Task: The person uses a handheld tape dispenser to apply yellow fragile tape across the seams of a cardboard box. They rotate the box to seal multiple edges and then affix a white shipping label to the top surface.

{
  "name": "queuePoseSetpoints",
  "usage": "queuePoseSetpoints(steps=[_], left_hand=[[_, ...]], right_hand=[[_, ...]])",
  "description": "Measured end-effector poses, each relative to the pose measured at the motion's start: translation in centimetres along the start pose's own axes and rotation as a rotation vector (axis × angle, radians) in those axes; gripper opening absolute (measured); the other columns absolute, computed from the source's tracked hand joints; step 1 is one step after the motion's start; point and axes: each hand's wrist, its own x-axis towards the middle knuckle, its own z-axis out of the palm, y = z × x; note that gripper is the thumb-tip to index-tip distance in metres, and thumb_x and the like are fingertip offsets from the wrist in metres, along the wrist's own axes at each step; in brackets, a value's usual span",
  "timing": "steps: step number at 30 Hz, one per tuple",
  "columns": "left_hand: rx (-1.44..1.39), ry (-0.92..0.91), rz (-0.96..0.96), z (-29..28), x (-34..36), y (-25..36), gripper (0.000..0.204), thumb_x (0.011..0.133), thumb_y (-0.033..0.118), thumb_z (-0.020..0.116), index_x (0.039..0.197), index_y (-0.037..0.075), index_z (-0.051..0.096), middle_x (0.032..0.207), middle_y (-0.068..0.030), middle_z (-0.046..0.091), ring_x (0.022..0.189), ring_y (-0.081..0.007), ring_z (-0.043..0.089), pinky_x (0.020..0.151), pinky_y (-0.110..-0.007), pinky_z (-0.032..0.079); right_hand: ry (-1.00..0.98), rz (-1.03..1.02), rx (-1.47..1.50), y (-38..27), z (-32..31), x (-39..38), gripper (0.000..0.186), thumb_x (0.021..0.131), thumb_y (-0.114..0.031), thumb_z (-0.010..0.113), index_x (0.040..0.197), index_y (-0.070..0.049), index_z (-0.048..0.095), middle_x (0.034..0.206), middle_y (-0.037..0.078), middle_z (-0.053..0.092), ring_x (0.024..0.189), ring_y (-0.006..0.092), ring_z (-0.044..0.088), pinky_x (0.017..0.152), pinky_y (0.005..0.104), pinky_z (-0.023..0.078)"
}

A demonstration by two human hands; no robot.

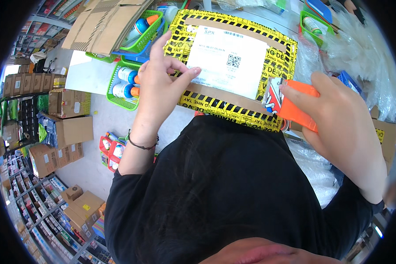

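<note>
A cardboard box wrapped in yellow-and-black warning tape [198, 103] lies on the table in front of me, with a white shipping label [215, 83] on its top. My left hand [163, 83] is over the box's left side, its index finger stretched up and the thumb apart from it, near the label's left edge. At the right end of the box, my right hand [334, 114] grips a flat orange sticker-like piece [297, 105] with a white, red and black printed end. That end lies over the box's right edge; I cannot make out its exact kind.
Green baskets with blue, orange-capped bottles [127, 75] stand left of the box, below folded cardboard [105, 26]. Another green basket [314, 28] is at the far right, beside heaped bubble wrap [361, 66]. Red baskets [114, 149] sit lower left. Shelves [44, 220] and cartons line the left.
</note>
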Motion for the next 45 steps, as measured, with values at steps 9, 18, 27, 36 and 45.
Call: queuePoseSetpoints(steps=[9,18,27,36,45], left_hand=[[0.196,0.06,0.086,0.8,-0.1,-1.0,0.08,0.084,0.024,0.082,0.148,0.001,0.04,0.078,0.0056,0.07,0.088,-0.0145,0.065,0.107,-0.049,0.03],[0.269,0.114,0.172,1.0,-0.1,-1.6,0.078,0.083,0.023,0.083,0.146,0.002,0.042,0.08,0.0042,0.069,0.097,-0.0181,0.064,0.105,-0.051,0.03],[0.598,0.138,0.533,3.1,-0.6,0.3,0.08,0.083,0.034,0.079,0.15,0.006,0.044,0.145,-0.0148,0.053,0.139,-0.03,0.046,0.116,-0.056,0.027],[0.486,-0.407,0.743,5.4,-1.5,-0.4,0.107,0.074,0.076,0.066,0.146,-0.001,0.047,0.154,-0.0166,0.045,0.151,-0.03,0.032,0.123,-0.05,0.024],[0.369,-0.292,0.666,3.5,-0.7,-1.0,0.116,0.068,0.077,0.072,0.153,0.004,0.041,0.161,-0.0175,0.037,0.154,-0.0312,0.029,0.122,-0.054,0.022]], right_hand=[[-0.176,0.017,-0.104,-0.6,0.1,2.9,0.049,0.072,-0.012,0.083,0.119,-0.011,0.072,0.096,0.013,0.061,0.088,0.0283,0.066,0.076,0.0391,0.054],[-0.253,0.02,-0.181,-0.8,0.2,4.1,0.047,0.073,-0.012,0.082,0.119,-0.012,0.073,0.099,0.014,0.064,0.09,0.0289,0.067,0.078,0.0401,0.055],[0.029,-0.262,-0.076,-0.2,0.0,4.7,0.042,0.072,-0.013,0.082,0.112,-0.006,0.073,0.097,0.012,0.064,0.089,0.0286,0.066,0.081,0.0398,0.054],[-0.181,-0.221,-0.401,-1.6,-1.0,9.8,0.046,0.074,-0.014,0.078,0.118,-0.004,0.071,0.111,0.012,0.069,0.102,0.0278,0.067,0.09,0.0362,0.052],[-1.289,0.44,-0.376,-1.9,-5.4,17.2,0.051,0.075,-0.013,0.075,0.125,-0.003,0.068,0.12,0.012,0.07,0.11,0.0286,0.067,0.096,0.035,0.051]])
